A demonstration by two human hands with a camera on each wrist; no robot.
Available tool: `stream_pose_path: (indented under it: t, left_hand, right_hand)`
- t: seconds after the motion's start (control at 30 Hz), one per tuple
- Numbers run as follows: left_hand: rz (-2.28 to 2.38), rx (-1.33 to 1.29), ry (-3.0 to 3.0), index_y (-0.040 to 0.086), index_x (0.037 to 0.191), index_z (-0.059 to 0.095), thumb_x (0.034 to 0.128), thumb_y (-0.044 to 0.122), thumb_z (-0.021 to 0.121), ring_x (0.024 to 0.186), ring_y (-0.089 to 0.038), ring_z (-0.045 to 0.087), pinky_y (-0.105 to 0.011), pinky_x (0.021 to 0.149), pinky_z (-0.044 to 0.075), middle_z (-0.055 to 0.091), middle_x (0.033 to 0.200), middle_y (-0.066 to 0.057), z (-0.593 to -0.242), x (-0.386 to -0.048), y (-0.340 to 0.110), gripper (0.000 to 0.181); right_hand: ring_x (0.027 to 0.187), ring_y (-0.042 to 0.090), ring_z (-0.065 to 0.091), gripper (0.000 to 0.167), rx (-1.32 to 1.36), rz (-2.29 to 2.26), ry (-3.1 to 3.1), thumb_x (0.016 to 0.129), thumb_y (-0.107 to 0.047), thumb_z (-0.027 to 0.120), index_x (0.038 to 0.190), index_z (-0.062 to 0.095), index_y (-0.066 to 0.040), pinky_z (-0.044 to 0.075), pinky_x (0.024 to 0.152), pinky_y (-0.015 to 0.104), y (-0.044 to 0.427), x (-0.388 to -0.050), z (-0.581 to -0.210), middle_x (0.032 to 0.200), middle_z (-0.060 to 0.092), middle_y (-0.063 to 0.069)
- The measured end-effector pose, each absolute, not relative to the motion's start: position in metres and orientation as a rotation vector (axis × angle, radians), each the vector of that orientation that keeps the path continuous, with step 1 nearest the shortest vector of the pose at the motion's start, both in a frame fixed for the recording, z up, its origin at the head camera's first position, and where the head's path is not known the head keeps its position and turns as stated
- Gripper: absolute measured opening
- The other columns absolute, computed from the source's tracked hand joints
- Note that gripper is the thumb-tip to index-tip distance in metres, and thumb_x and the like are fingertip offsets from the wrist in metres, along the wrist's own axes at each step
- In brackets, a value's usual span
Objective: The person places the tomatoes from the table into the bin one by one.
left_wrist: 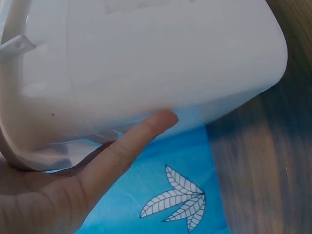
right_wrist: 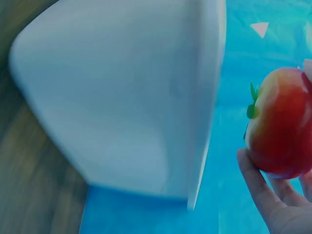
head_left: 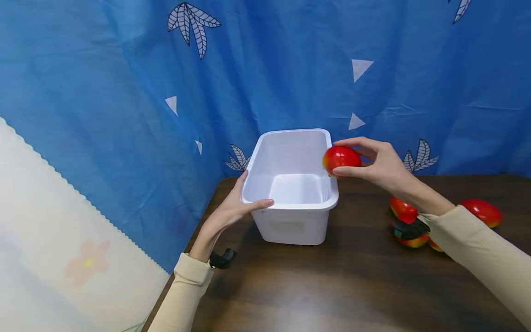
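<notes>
Cream left sleeve (head_left: 180, 290), bottom edge of the frame left of centre, nearest the camera; black wrist device (head_left: 222, 259) at its cuff.

Left hand (head_left: 233, 205), left of centre: holds the near-left corner of the bin, thumb laid over the near rim, fingers along the outer left side (one shows straight against the wall in the left wrist view).

White bin (head_left: 290, 226), one, centre of the frame: deep, rectangular, rounded corners, upright on the dark wooden table (head_left: 282, 295). Interior bare as far as it shows. Patterned blue curtain (head_left: 265, 69) behind, across the top.

Red-and-yellow fruit (head_left: 342, 157), one, right of centre: glossy, with a bit of green at one end (plain in the right wrist view). Held clear of the table, just at the bin's right rim.

Right hand (head_left: 379, 162), right of centre: grasps that fruit between thumb and fingers.

Loose fruits (head_left: 483, 212), several, middle right: same colouring, on the table, partly hidden by the right sleeve (head_left: 489, 258) (exact count cannot be told).

Step in hand, by judgement: bringing one fruit to the bin while the left hand steadies it. Next move would seem to call for clearing the right rim leftward, lowering the fruit inside, then loosening the right fingers.
</notes>
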State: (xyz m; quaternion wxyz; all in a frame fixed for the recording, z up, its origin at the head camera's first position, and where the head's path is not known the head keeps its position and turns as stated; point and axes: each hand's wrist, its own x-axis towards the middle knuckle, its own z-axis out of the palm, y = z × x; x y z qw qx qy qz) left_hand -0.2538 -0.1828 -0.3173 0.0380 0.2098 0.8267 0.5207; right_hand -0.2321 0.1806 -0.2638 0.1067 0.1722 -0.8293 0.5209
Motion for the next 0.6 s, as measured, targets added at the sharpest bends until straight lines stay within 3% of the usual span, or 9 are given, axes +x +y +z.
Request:
stream_pose_path:
  t: [0.3, 0.6]
  left_hand:
    - [1.622, 0.609, 2.525, 0.024, 0.167, 0.014, 0.0871, 0.03, 0.084, 0.133, -0.035, 0.052, -0.058, 0.103, 0.053, 0.043, 0.155, -0.009, -0.316, -0.253, -0.179, 0.106]
    - [1.62, 0.622, 2.522, 0.022, 0.167, 0.014, 0.0877, 0.027, 0.082, 0.134, -0.04, 0.052, -0.058, 0.101, 0.054, 0.041, 0.157, -0.015, -0.315, -0.253, -0.177, 0.105]
  right_hand:
    - [0.127, 0.033, 0.058, 0.057, 0.635, 1.675, -2.402, 0.092, -0.015, 0.082, 0.145, 0.061, -0.01, 0.06, 0.084, 0.028, 0.123, -0.29, -0.231, 0.148, 0.056, 0.011]
    - [0.131, 0.034, 0.052, 0.06, 0.61, 1.684, -2.405, 0.091, -0.013, 0.082, 0.146, 0.059, -0.01, 0.059, 0.092, 0.037, 0.099, -0.324, -0.229, 0.149, 0.053, 0.013]
